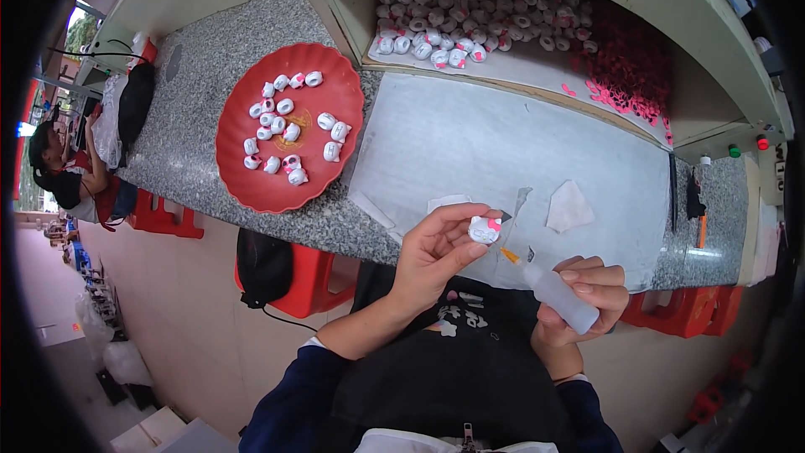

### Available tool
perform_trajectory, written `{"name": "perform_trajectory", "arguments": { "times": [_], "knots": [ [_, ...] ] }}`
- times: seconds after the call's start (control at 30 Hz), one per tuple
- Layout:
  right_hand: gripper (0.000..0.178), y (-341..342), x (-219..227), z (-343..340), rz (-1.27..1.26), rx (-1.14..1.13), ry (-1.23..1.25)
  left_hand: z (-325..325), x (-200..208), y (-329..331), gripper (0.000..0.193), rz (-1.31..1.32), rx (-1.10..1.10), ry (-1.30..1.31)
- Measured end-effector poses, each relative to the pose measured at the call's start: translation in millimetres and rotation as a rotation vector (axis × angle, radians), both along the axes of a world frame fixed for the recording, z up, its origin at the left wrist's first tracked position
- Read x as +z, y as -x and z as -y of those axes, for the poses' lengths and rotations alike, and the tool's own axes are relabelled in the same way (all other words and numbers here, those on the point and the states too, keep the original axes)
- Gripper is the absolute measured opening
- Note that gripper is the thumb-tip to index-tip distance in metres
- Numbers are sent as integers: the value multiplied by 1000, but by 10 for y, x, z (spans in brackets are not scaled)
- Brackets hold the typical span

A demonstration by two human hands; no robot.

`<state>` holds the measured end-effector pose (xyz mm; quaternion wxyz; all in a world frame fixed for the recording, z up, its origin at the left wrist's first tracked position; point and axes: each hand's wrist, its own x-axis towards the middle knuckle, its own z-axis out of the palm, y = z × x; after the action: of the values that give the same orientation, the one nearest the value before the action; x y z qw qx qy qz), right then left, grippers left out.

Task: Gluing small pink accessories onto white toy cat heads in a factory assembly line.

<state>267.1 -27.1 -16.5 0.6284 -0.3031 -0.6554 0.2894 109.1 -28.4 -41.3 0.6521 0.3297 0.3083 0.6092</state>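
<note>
Between the thumb and fingers of my left hand point(428, 256) is a small white cat-head piece point(483, 231) with a pink bow on it. A dark pointed bit shows just beyond the piece; what it is, I cannot make out. My right hand point(597, 289) is wrapped round a translucent white squeeze bottle point(563, 299). The bottle is tilted, its orange nozzle point(509, 255) toward the piece and a little apart from it. Both hands are above the near edge of a white paper sheet point(444, 138) spread on the worktop.
On the left of the granite worktop point(189, 130) is a red scalloped plate point(235, 169) with several cat-head pieces. A shelf point(503, 75) at the back bears heaped white pieces point(495, 4) and small pink parts point(625, 92). Red stools point(314, 285) stand below. Another person point(71, 164) sits far left.
</note>
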Motion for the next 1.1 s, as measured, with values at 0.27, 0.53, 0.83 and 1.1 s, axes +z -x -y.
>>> {"name": "perform_trajectory", "arguments": {
  "times": [0.27,0.53,0.83,1.1],
  "knots": [
    [45,-1,-10,10,9,38,4,22,-13,-1,33,-1,-6,18],
    [40,52,6,-7,-11,-21,-9,29,-21,-13,34,-2,-32,30],
    [38,26,7,11,19,-53,-35,35,-22,-23,33,26,-53,50],
    [38,32,-12,6,1,-54,-60,43,-73,-2,34,63,-111,38]
  ]
}}
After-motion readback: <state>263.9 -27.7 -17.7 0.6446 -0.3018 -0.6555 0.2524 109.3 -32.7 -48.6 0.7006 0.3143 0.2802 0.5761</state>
